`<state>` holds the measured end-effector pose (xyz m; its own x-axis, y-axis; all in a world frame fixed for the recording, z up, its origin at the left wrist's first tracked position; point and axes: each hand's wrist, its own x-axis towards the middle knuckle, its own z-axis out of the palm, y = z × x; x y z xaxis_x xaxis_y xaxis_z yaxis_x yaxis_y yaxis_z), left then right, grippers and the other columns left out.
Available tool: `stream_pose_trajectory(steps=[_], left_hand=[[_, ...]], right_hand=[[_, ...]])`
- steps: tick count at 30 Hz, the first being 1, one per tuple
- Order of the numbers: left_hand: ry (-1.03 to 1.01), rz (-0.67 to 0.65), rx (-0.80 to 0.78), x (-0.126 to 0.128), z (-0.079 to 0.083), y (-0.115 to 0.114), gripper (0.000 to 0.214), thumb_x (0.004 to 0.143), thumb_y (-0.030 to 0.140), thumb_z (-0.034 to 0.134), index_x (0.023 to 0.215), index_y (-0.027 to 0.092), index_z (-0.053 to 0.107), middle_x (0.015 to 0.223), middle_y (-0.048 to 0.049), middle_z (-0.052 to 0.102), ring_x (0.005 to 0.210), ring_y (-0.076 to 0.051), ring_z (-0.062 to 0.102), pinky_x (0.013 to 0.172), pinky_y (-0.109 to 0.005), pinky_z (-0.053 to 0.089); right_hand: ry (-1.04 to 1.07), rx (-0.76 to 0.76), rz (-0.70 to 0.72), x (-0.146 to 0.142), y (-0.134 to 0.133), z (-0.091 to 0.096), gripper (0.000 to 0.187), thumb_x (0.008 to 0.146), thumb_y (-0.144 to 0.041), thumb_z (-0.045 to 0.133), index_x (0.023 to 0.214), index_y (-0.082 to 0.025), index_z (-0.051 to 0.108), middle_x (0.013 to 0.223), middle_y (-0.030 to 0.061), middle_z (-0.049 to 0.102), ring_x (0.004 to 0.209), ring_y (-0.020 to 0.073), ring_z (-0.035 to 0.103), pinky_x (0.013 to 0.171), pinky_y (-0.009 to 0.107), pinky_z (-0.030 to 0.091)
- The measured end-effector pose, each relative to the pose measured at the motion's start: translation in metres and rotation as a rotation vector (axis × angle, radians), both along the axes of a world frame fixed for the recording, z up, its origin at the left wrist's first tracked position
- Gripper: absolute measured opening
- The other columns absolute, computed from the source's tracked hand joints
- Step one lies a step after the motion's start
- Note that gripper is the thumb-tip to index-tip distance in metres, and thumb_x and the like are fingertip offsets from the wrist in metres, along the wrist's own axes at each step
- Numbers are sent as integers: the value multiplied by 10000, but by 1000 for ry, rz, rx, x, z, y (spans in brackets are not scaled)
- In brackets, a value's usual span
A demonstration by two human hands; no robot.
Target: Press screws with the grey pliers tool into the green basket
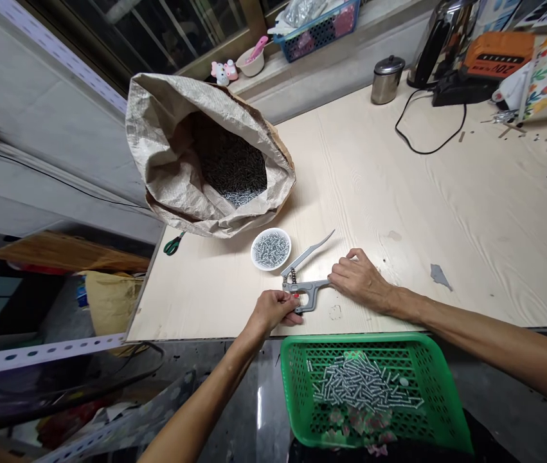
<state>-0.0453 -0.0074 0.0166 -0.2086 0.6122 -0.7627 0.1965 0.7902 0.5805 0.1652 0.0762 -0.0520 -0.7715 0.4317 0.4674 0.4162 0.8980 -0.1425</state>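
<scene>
A grey metal press plier tool (pixel 304 276) lies on the pale wooden table (pixel 398 212), its upper handle raised and open. My right hand (pixel 360 278) rests closed on the tool's lower handle. My left hand (pixel 273 308) pinches something small at the tool's jaw; I cannot make out what it is. Just behind the tool stands a small white bowl (pixel 270 249) filled with small metal pieces.
A big paper sack (pixel 171 167) of metal pieces stands open at the table's back left, green-handled scissors (pixel 173 244) beside it. A green basket (pixel 374 392) with several metal pieces sits below the front edge. A tin (pixel 387 79), kettle (pixel 439 38) and black cable (pixel 427 128) are at the back right.
</scene>
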Motion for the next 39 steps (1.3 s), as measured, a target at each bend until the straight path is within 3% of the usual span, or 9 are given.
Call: stream_pose_trajectory(steps=[10,15,17,20,23,29,33,37,39], left_hand=[[-24,34,-34,0,1,-3,249,674,315,778,711,110,642,477,-36,657,487,-149,661,528,-215,511],[-18,21,-56,0,1,-3,208,698,288,756,690,112,644,463,-33,652,464,-138,646,514,-205,503],[-13,24,-64,0,1,-3,192,706,270,748,684,112,640,458,-31,649,452,-130,637,508,-200,498],[2,26,-74,2,2,-2,191,699,261,753,681,112,635,452,-29,646,437,-124,625,506,-201,496],[8,23,-72,4,4,-1,209,682,275,766,678,109,638,454,-30,646,432,-126,619,513,-209,496],[48,20,-87,4,6,-1,194,709,279,739,723,108,648,473,-28,649,454,-128,619,519,-211,477],[334,-196,-8,10,9,-10,225,809,324,634,704,125,627,566,-47,663,533,-163,642,558,-262,495],[829,-596,512,30,6,-5,160,832,292,623,918,156,630,1039,-110,663,947,-244,633,785,-373,514],[876,-768,685,39,1,8,401,790,282,683,1146,152,552,1271,-148,554,1148,-286,525,903,-428,476]], right_hand=[[-30,-146,12,-2,-1,8,260,951,-209,397,747,-205,557,722,8,589,731,164,434,758,362,247],[-96,-237,29,2,-1,12,162,931,-315,478,895,-205,591,889,43,632,839,195,490,808,381,299],[-93,-258,25,5,4,16,307,877,-435,558,1077,-201,568,1132,98,604,1010,248,490,868,421,319],[-115,-260,16,5,20,20,743,740,-588,657,1315,-181,421,1415,180,403,1253,346,349,959,519,300],[-222,-267,78,-2,39,25,928,593,-630,745,1313,-141,423,1351,198,461,1233,385,367,964,561,305],[-353,-272,58,-14,46,37,735,524,-557,815,1077,-138,569,1042,121,603,951,291,508,848,449,394],[-397,-289,40,-14,37,46,488,626,-468,798,948,-162,598,968,83,608,913,255,507,784,386,403],[-411,-356,13,-14,29,53,404,678,-390,784,949,-151,603,988,85,604,924,242,507,751,348,416],[-401,-380,3,-14,26,54,460,679,-407,781,998,-131,598,1010,102,598,930,244,503,766,348,425]])
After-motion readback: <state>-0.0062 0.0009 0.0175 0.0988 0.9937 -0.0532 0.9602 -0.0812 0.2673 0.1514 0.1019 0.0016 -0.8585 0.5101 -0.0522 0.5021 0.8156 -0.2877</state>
